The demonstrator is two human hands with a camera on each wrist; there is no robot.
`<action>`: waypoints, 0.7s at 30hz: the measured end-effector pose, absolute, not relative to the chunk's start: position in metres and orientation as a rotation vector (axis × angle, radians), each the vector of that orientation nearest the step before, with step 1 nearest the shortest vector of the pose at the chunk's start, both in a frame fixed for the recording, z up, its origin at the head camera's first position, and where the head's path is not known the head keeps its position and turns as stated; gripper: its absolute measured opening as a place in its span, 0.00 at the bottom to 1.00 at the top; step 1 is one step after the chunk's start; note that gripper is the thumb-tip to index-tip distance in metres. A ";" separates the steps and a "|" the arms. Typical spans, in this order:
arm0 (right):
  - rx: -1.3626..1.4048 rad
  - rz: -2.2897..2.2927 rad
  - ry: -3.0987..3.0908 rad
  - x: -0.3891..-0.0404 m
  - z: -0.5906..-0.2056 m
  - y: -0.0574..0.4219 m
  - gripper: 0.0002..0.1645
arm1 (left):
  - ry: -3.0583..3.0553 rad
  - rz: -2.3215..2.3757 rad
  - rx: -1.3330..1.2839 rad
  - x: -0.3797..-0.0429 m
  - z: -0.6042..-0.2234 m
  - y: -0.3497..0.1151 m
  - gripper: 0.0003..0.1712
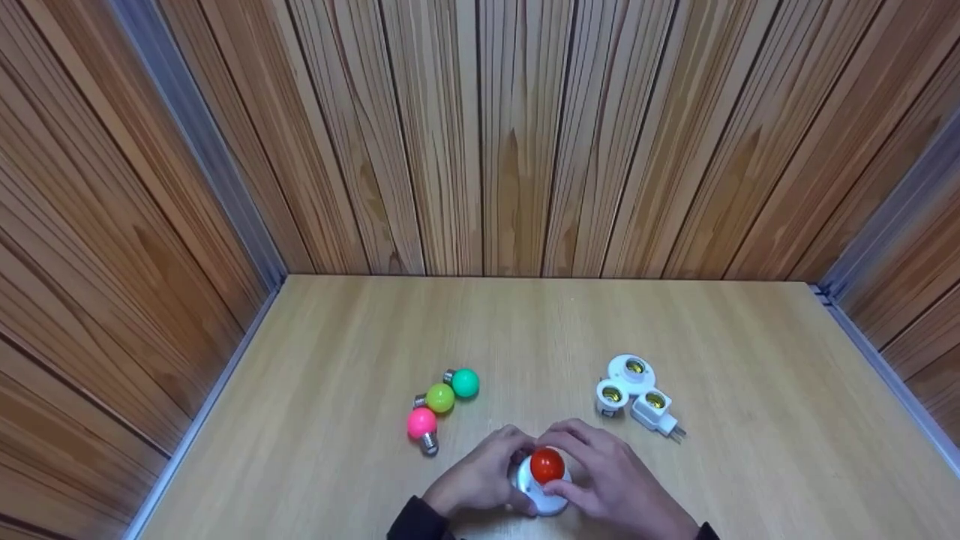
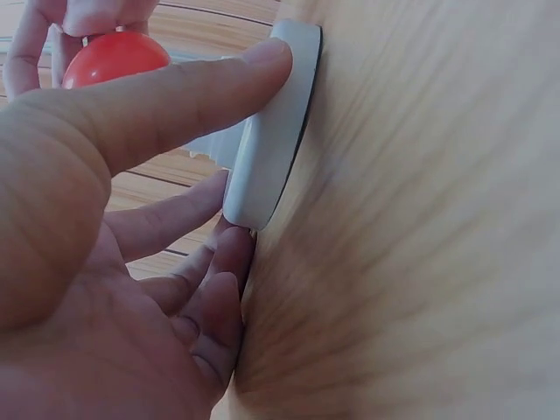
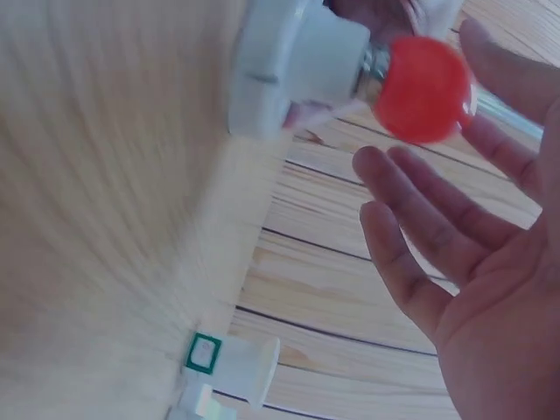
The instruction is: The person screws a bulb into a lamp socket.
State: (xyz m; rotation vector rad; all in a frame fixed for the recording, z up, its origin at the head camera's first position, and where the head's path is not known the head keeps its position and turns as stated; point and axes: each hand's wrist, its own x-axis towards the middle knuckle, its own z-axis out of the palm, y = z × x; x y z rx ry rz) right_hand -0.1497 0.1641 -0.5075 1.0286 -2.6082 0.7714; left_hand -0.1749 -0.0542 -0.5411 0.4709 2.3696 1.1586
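Observation:
A white round lamp holder [image 1: 543,501] stands on the table near its front, a red light bulb [image 1: 547,466] upright in its socket. Part of the bulb's metal screw base shows above the socket in the right wrist view. My left hand [image 1: 489,474] grips the holder's base, its thumb [image 2: 267,61] on the rim and its fingers at the far side. Around the bulb, my right hand [image 1: 611,476] pinches the red globe with thumb and index finger. Its other fingers [image 3: 411,210] stand apart from the bulb. The exact contact is partly hidden.
Left of the hands lie a pink bulb [image 1: 421,424], a yellow-green bulb [image 1: 440,398] and a green bulb [image 1: 465,382]. On the right sit a round white socket [image 1: 621,366], a small white socket [image 1: 606,405] and a plug-in socket [image 1: 660,421]. Wooden panels [image 1: 517,150] enclose the table.

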 end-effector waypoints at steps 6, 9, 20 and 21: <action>1.137 0.802 -2.661 -0.155 -0.498 0.168 0.25 | 2.341 1.157 0.436 -0.176 -0.540 -0.054 0.36; 1.175 0.845 -2.717 -0.157 -0.497 0.170 0.27 | 2.353 1.151 0.451 -0.176 -0.541 -0.053 0.37; 1.177 0.860 -2.816 -0.157 -0.497 0.169 0.21 | 2.321 1.174 0.442 -0.177 -0.543 -0.055 0.38; 1.167 0.856 -2.814 -0.157 -0.497 0.169 0.21 | 2.319 1.176 0.440 -0.177 -0.543 -0.055 0.38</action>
